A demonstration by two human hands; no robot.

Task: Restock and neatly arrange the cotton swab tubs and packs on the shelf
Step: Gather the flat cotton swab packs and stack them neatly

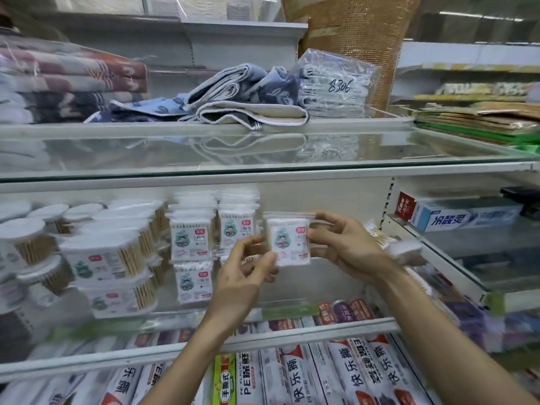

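I hold a small clear pack of cotton swabs (287,239) upright in front of the middle shelf (204,342). My left hand (248,270) pinches its lower left corner. My right hand (343,244) grips its right side. To the left stand two stacks of the same packs (193,238), and further left are several round and hexagonal tubs of wooden swabs (102,258), some tilted. More loose swab packs (400,247) lie behind my right hand at the shelf's right end.
Above is a glass shelf (263,153) with folded towels (233,97) and a bagged bundle marked 8306 (336,86). Toothpaste boxes (467,214) fill the neighbouring unit on the right. Boxed plastic-wrap rolls (306,375) line the shelf below.
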